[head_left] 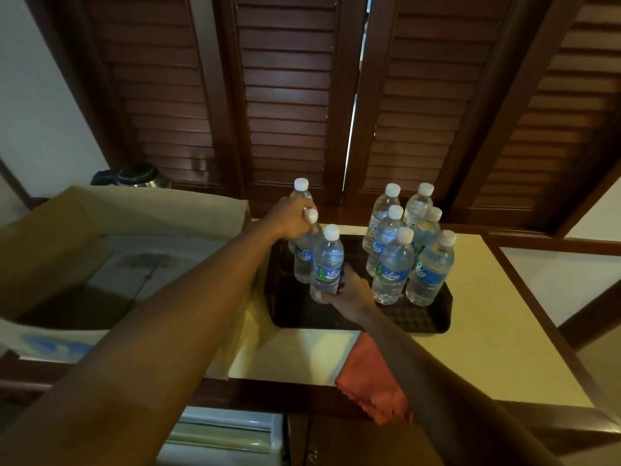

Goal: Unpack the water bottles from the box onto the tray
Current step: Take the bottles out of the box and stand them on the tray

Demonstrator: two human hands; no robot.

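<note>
A dark tray (416, 319) lies on the pale countertop. Several clear water bottles with white caps and blue labels (396, 264) stand grouped on its right half. On the left half stand three more. My left hand (290, 218) grips the neck of the middle bottle (304, 260), just under its cap. My right hand (349, 292) wraps the lower part of the front bottle (327, 264), which stands on the tray. A third bottle (301, 190) shows behind my left hand. The open cardboard box (111, 210) sits to the left; no bottles show in its visible part.
An orange cloth (369, 375) hangs over the counter's front edge under my right forearm. Dark louvred wooden doors (285, 95) rise behind the counter. A metal pot (137, 176) with a black handle stands behind the box. A cabinet door sits below the counter.
</note>
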